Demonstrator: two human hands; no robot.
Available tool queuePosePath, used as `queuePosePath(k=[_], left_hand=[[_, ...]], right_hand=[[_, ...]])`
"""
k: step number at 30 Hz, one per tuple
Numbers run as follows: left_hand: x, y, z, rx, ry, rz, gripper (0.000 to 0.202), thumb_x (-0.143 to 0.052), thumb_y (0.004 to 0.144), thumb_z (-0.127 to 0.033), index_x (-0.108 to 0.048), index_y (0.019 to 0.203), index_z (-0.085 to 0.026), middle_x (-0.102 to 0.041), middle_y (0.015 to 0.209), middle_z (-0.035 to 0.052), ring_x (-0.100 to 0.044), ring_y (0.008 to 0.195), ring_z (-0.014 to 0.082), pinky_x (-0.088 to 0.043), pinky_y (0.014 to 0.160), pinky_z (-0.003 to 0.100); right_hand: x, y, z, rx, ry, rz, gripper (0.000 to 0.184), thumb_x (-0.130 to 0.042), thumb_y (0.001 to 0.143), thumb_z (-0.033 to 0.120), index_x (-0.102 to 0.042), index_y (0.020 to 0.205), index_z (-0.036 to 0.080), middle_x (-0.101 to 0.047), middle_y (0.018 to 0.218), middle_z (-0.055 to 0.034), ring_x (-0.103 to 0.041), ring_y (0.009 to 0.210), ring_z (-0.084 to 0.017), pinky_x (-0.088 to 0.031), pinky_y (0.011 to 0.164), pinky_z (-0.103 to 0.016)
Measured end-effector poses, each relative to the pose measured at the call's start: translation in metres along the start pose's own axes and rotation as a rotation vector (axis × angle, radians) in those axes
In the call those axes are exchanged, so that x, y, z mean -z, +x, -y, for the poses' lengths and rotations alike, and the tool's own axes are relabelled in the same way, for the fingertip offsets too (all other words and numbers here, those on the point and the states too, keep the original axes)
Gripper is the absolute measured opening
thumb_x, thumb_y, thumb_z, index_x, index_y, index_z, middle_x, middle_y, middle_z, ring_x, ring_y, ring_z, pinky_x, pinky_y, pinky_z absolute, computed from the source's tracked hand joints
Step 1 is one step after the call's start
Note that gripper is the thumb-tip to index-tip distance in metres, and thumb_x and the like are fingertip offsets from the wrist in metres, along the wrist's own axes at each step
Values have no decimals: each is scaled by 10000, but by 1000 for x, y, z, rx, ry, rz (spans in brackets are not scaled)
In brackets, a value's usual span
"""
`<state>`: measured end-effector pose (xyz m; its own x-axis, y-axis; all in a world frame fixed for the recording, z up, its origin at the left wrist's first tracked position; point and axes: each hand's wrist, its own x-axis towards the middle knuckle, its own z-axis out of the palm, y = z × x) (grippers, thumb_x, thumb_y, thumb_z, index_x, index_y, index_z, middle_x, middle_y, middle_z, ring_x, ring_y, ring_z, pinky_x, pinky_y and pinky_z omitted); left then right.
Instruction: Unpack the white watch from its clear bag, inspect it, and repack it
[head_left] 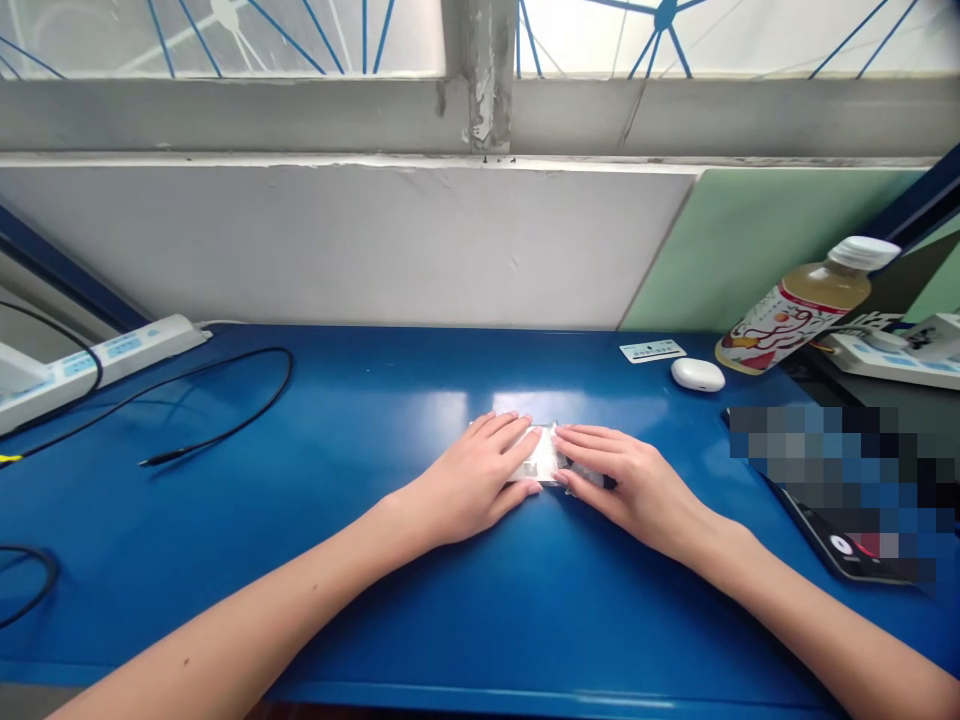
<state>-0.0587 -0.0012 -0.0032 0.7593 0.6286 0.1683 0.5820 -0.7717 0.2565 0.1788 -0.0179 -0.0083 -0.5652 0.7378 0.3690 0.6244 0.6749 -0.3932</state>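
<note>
A small, flat white packet with a shiny, clear-looking wrap lies on the blue table, most of it covered by my hands. My left hand grips its left part, fingers over the top and thumb along the near edge. On the right end, my right hand has its fingers across the far side and its thumb at the near side. Some dark, glossy material shows under the right fingers. What kind of packet it is cannot be made out.
Black cable and a power strip lie at left. On the right are a white card, a white earbud case, a drink bottle, a phone and another power strip. A wall stands behind.
</note>
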Motion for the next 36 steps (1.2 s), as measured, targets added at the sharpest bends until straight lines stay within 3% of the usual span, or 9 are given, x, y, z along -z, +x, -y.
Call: queuePosePath(k=[13, 17, 24, 27, 29, 32, 36], left_hand=[[-6, -1, 4, -29, -18, -46, 479, -515, 1000, -366, -465, 1409, -123, -512, 1442, 199, -436, 1375, 345, -361, 1119, 522], [-5, 0, 4, -37, -20, -51, 464, -524, 996, -335, -471, 1404, -120, -514, 1439, 191, -435, 1370, 340, -364, 1120, 507], [-4, 1, 2, -20, -32, -33, 458, -554, 981, -321, -485, 1386, -117, -511, 1440, 203, -428, 1377, 344, -370, 1116, 518], [-5, 1, 2, -22, -60, -52, 446, -554, 980, -333, -493, 1376, -137, -520, 1433, 198, -433, 1377, 344, -367, 1114, 532], [-5, 1, 3, -22, -62, -57, 461, -567, 973, -340, -486, 1381, -143, -526, 1427, 196, -442, 1370, 348, -376, 1107, 532], [-4, 1, 1, -24, -20, -57, 496, -596, 958, -336, -474, 1388, -120, -532, 1418, 204, -457, 1354, 355, -377, 1105, 530], [-4, 1, -3, -53, 51, -72, 503, -620, 947, -327, -484, 1370, -91, -557, 1385, 202, -509, 1294, 351, -410, 1077, 508]], right_hand=[[-6, -2, 8, -264, 170, -26, 276, -581, 934, 343, -739, 1130, 231, -643, 1350, -86, -509, 1339, -324, -508, 1034, -534], [-11, -3, 11, -159, 32, -80, 262, -558, 935, 260, -732, 1098, 151, -617, 1367, -153, -519, 1326, -337, -499, 1047, -538], [-9, 4, 29, 80, -221, -10, 345, -490, 916, 119, -653, 1210, 38, -672, 1248, -193, -351, 1443, -334, -436, 1132, -468], [-8, 7, 31, 79, -209, -9, 350, -487, 901, 117, -655, 1192, 18, -683, 1218, -196, -365, 1437, -326, -426, 1143, -441], [-7, 7, 26, 43, -143, -15, 310, -492, 910, 136, -685, 1146, 78, -704, 1191, -157, -396, 1422, -309, -439, 1133, -438], [-4, 5, 13, -28, -64, -54, 241, -523, 927, 187, -710, 1077, 167, -727, 1172, -101, -500, 1345, -298, -496, 1073, -457], [-3, 3, -7, -33, -60, -103, 244, -524, 944, 197, -690, 1119, 163, -720, 1188, -113, -587, 1241, -291, -524, 1021, -480]])
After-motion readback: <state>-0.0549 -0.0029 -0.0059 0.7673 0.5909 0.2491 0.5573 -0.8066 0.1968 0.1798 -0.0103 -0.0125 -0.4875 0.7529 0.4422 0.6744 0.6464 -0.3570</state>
